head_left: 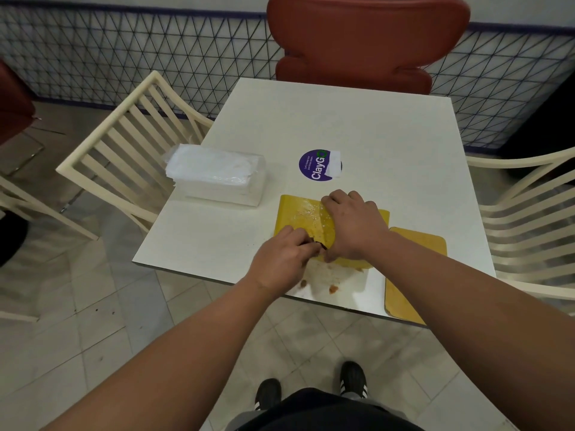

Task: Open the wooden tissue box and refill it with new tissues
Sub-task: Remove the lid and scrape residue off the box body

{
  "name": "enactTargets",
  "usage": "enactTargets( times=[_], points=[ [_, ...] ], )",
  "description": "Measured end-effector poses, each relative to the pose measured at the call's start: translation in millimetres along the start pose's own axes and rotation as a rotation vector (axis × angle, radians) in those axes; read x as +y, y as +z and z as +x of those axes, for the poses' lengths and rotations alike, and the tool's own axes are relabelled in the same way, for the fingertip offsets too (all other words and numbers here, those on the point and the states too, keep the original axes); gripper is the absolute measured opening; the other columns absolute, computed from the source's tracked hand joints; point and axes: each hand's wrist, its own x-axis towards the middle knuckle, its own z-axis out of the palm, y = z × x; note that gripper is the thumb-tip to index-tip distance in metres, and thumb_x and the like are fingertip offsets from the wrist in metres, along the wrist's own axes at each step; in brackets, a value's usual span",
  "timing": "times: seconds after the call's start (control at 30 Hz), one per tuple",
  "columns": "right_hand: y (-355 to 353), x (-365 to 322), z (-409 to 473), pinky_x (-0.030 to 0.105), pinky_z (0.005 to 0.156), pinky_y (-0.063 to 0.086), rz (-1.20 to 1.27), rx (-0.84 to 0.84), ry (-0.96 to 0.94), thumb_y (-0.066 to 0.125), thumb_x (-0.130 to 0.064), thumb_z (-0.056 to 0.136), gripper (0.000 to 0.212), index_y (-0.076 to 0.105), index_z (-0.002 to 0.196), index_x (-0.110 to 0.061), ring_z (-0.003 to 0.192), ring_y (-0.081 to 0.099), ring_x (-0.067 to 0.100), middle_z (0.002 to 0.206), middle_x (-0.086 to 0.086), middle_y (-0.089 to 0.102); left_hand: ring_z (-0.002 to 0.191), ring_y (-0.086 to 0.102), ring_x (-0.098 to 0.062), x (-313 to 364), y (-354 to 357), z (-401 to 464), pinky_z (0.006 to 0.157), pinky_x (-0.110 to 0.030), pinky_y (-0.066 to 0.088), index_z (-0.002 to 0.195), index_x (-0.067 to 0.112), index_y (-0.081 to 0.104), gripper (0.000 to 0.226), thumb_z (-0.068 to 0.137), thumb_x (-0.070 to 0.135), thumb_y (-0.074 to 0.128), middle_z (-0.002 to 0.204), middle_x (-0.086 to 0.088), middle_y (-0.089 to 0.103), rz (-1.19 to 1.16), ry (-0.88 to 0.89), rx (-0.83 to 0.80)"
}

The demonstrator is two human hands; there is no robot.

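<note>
- White square worktop [357,126], seen from above; person stands at its near edge.
- Yellow wooden tissue box [298,219] lies near the front edge, shiny top face up.
- Right hand [351,225] lies over the box's right part, fingers curled over its far edge, gripping it.
- Left hand [280,259] at the box's near-left corner, fingers curled and pinching at a dark opening in the box.
- Flat yellow panel [410,275] lies just right of the box, overhanging the front edge.
- Wrapped pack of white tissues [217,175] sits apart, to the left.
- Purple round sticker [317,166] beyond the box.
- Brown crumbs [333,287] and smears below the box.
</note>
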Motion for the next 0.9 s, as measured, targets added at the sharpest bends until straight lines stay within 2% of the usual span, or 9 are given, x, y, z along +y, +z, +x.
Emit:
enactTargets(
  times=[0.1, 0.23, 0.37, 0.43, 0.57, 0.67, 0.73, 0.83, 0.9],
  points=[
    [0, 0, -1, 0.041, 0.091, 0.042, -0.005, -0.002, -0.001, 0.082, -0.063, 0.053, 0.113, 0.029, 0.143, -0.022, 0.122, 0.039, 0.023, 0.138, -0.002, 0.037, 0.072, 0.054, -0.025, -22, -10, -10, 0.047, -0.031, 0.047, 0.095, 0.020, 0.075, 0.014, 0.083, 0.019, 0.069, 0.080, 0.000, 0.059, -0.002, -0.114, 0.059],
    [0, -2, -2, 0.041, 0.091, 0.042, -0.009, -0.002, 0.000, 0.082, -0.063, 0.052, 0.113, 0.029, 0.143, -0.022, 0.121, 0.039, 0.022, 0.137, -0.002, 0.037, 0.069, 0.054, -0.027, -16, -7, -9, 0.048, -0.032, 0.048, 0.090, 0.015, 0.074, 0.013, 0.078, 0.009, 0.073, 0.075, -0.004, 0.053, -0.022, -0.295, 0.078],
    [2, -3, -3, 0.041, 0.091, 0.042, -0.021, 0.010, -0.004, 0.081, -0.063, 0.052, 0.112, 0.029, 0.143, -0.021, 0.120, 0.040, 0.022, 0.136, -0.002, 0.037, 0.072, 0.056, -0.026, 4, -4, 1, 0.048, -0.031, 0.049, 0.086, 0.016, 0.075, 0.007, 0.081, 0.017, 0.069, 0.075, -0.002, 0.055, -0.056, -0.223, 0.022],
    [3, -3, -4, 0.041, 0.091, 0.042, -0.016, 0.014, -0.005, 0.081, -0.063, 0.052, 0.112, 0.029, 0.143, -0.022, 0.120, 0.040, 0.022, 0.136, -0.002, 0.037, 0.072, 0.056, -0.026, -2, -9, 2, 0.051, -0.032, 0.049, 0.086, 0.017, 0.075, 0.015, 0.085, 0.025, 0.063, 0.075, -0.003, 0.055, -0.044, -0.238, 0.021],
    [1, -2, -3, 0.041, 0.092, 0.042, -0.005, 0.003, -0.005, 0.082, -0.063, 0.052, 0.113, 0.029, 0.143, -0.022, 0.121, 0.039, 0.023, 0.137, -0.002, 0.037, 0.084, 0.056, -0.017, -12, -25, 5, 0.072, -0.027, 0.045, 0.100, 0.018, 0.072, 0.019, 0.092, 0.031, 0.060, 0.086, 0.002, 0.057, -0.212, -0.570, 0.066],
    [2, -2, -3, 0.042, 0.093, 0.041, -0.005, 0.000, -0.006, 0.082, -0.063, 0.052, 0.114, 0.028, 0.144, -0.022, 0.122, 0.039, 0.023, 0.138, -0.002, 0.036, 0.085, 0.058, -0.008, -8, -26, 7, 0.072, -0.011, 0.041, 0.092, 0.020, 0.069, 0.017, 0.087, 0.037, 0.066, 0.088, 0.008, 0.062, -0.380, -0.753, 0.217],
    [2, -2, -3, 0.042, 0.094, 0.041, 0.000, 0.001, -0.003, 0.082, -0.062, 0.052, 0.114, 0.028, 0.144, -0.022, 0.122, 0.039, 0.023, 0.138, -0.001, 0.036, 0.089, 0.057, -0.010, -1, -21, 4, 0.072, -0.007, 0.037, 0.092, 0.020, 0.073, 0.019, 0.089, 0.035, 0.063, 0.093, 0.008, 0.060, -0.299, -0.720, 0.206],
    [2, -2, -3, 0.042, 0.095, 0.041, 0.004, 0.005, -0.001, 0.082, -0.062, 0.052, 0.114, 0.028, 0.144, -0.022, 0.122, 0.038, 0.023, 0.138, -0.002, 0.036, 0.094, 0.055, -0.018, 7, -9, -13, 0.070, -0.027, 0.050, 0.109, 0.019, 0.070, 0.038, 0.089, 0.045, 0.052, 0.111, 0.004, 0.059, -0.063, -0.550, 0.146],
    [2, -2, -3, 0.042, 0.095, 0.040, 0.006, 0.005, -0.004, 0.082, -0.062, 0.053, 0.114, 0.028, 0.144, -0.022, 0.122, 0.038, 0.023, 0.138, -0.002, 0.036, 0.091, 0.057, -0.023, 5, -4, -21, 0.065, -0.033, 0.054, 0.114, 0.015, 0.067, 0.042, 0.088, 0.042, 0.048, 0.115, -0.001, 0.060, 0.006, -0.473, 0.150]
  ],
)
